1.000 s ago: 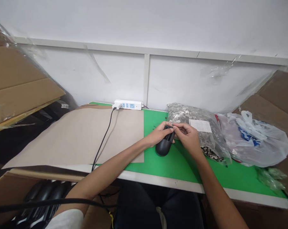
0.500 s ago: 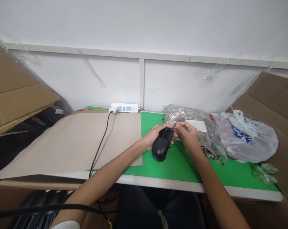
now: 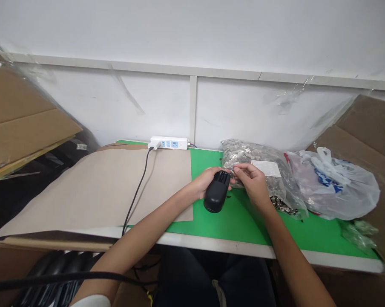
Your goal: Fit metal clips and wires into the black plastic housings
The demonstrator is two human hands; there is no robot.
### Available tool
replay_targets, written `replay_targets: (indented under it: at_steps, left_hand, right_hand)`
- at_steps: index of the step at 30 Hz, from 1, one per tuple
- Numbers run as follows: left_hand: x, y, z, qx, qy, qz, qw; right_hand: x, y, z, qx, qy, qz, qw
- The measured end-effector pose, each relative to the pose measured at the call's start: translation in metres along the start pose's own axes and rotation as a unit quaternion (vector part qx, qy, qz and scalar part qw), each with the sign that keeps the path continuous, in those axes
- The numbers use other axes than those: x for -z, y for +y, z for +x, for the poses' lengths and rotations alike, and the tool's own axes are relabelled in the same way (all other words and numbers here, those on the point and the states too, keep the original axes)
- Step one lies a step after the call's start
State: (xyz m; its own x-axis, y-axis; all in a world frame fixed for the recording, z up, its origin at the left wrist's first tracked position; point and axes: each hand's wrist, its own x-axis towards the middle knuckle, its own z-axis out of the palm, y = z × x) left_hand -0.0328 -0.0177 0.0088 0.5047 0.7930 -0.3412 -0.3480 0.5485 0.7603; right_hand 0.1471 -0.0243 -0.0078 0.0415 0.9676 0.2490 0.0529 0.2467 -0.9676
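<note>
A white panelled wall with a horizontal rail runs behind a work surface topped with green, its near edge white. A white power strip sits against the wall, and a black cord runs from its plug down across a sheet of beige paper covering the left part of the surface. Flattened cardboard leans in at the left, and more cardboard stands at the right. The person's left hand holds a black plastic mouse body in a closed grip, with the fingers wrapped around its far side. The mouse body is just right of the paper's edge, above the green, though it is hard to tell whether its lower end touches the surface. Its long axis is tilted, running from the rounded end, low and toward the person, up to the squared end, which has a dark recess and points away and slightly right, toward the parts bag. The right hand is just beside that upper end, its thumb and forefinger pinched together in a tight grip on something too small to make out. Behind both hands lies a clear plastic bag of small silvery metal parts with a white label. Further right is a translucent plastic bag with blue printing, touching the parts bag.
</note>
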Motion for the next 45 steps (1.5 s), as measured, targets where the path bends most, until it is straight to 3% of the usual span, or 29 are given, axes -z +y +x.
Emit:
replay_targets:
  at_steps: [7,22,41,45]
  left_hand:
    - [-0.004,-0.0044,-0.0035,-0.051,-0.01,0.048,0.998]
    - [-0.0077,-0.0063,-0.0021,-0.077,0.008,0.09,0.993]
    - [-0.0024,-0.0046,-0.0002,-0.092,-0.023,0.1,0.99]
    - [-0.0052,-0.0035,-0.0038,-0.07,-0.031,0.094,0.993]
  right_hand:
    - [-0.0048,-0.0044,-0.0048,-0.006,-0.061,-0.035,0.997]
    - [-0.0019,-0.0035,-0.0038,-0.013,-0.058,-0.009,0.998]
    - [-0.0039,-0.0045,-0.0076,0.015,-0.046,-0.024,0.999]
    - [-0.0047,-0.0066,-0.007,-0.008,-0.041,-0.019,0.999]
